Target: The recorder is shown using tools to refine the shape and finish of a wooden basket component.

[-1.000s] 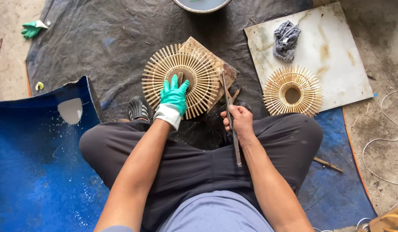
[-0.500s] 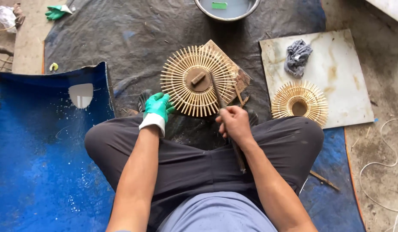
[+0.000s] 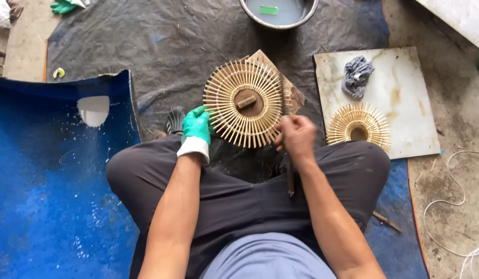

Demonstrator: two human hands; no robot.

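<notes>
Your gloved left hand (image 3: 196, 125) grips the bamboo stick wheel (image 3: 245, 103) rim; bare right hand (image 3: 296, 135) fisted round a knife handle (image 3: 290, 178); steel basin (image 3: 279, 11) holds grey liquid

gloved left hand (image 3: 197, 126) gripping bamboo ring (image 3: 244, 103)

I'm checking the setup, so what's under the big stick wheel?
A brown board pokes out behind the stick wheel, lying on a dark tarp. The rest of the board is covered.
</notes>
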